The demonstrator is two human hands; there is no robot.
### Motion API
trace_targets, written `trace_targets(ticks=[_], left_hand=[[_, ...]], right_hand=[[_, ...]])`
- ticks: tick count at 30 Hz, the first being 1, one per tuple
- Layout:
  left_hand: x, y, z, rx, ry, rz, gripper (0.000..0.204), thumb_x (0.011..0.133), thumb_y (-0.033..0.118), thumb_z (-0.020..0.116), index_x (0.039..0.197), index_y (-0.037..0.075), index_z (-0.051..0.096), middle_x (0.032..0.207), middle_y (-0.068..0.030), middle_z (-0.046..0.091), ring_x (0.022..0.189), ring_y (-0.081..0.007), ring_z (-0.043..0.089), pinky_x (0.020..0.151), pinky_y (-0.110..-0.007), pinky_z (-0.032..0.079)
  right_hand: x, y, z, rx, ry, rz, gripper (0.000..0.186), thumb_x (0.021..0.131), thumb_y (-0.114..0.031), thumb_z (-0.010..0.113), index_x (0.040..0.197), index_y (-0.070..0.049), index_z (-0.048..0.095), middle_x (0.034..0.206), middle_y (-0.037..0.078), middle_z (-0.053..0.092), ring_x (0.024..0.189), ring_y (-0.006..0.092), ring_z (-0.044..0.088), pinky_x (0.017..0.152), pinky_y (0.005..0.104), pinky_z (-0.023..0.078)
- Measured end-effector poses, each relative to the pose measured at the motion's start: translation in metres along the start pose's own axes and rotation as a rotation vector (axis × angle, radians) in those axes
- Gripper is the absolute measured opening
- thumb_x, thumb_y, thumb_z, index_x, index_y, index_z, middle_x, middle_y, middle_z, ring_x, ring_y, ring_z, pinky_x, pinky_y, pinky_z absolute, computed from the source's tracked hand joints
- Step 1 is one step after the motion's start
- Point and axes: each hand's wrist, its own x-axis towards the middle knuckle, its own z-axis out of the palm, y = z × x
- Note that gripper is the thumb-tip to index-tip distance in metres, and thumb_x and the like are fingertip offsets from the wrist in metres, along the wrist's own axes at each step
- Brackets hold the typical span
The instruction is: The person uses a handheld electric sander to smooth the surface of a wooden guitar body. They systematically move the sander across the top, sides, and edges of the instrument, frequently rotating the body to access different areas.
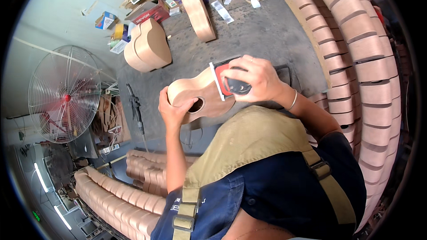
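Wooden guitar body (210,99): gripped at nine o'clock by left hand (173,108), fingers closed on edge; red sander (223,76), two o'clock, clasped by right hand (262,80), fingers curled.

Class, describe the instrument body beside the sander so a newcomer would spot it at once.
Start at the dark workbench. At its near edge, just beyond the khaki apron, the left hand grips a pale wooden guitar-shaped body. Unlike the bodies farther back, it is hand-held, its round sound hole showing, with the right hand's red-and-black sander against it.
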Motion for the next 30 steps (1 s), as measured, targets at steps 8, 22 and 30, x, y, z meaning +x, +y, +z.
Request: trace_targets(ticks=[8, 22, 30], left_hand=[[-0.013, -0.024, -0.007, -0.138, 0.009, -0.085, 0.091, 0.06, 0.033, 0.111, 0.132, 0.001, 0.066, 0.119, -0.0135, 0.077, 0.106, -0.0248, 0.074, 0.094, -0.04, 0.06], [-0.042, -0.112, -0.081, 0.008, -0.362, -0.201, 0.092, 0.055, 0.032, 0.11, 0.127, 0.005, 0.061, 0.122, -0.0157, 0.073, 0.115, -0.0306, 0.071, 0.099, -0.043, 0.057], [0.017, 0.015, 0.005, 0.026, -0.541, 0.266, 0.087, 0.062, 0.036, 0.105, 0.133, 0.001, 0.069, 0.124, -0.0188, 0.075, 0.113, -0.0366, 0.074, 0.098, -0.046, 0.058]], right_hand=[[-0.027, 0.022, 0.009, 0.164, 0.156, 0.238, 0.056, 0.066, -0.013, 0.091, 0.12, -0.014, 0.076, 0.112, 0.008, 0.075, 0.099, 0.0316, 0.074, 0.087, 0.0395, 0.061], [-0.086, 0.015, 0.041, 0.333, 0.191, 0.578, 0.053, 0.072, -0.006, 0.088, 0.123, -0.008, 0.076, 0.106, 0.01, 0.075, 0.098, 0.0255, 0.074, 0.092, 0.0354, 0.058], [-0.055, -0.004, -0.01, 0.199, 0.179, 0.41, 0.055, 0.067, -0.008, 0.09, 0.12, -0.008, 0.076, 0.111, 0.012, 0.076, 0.101, 0.0319, 0.075, 0.091, 0.0394, 0.06]])
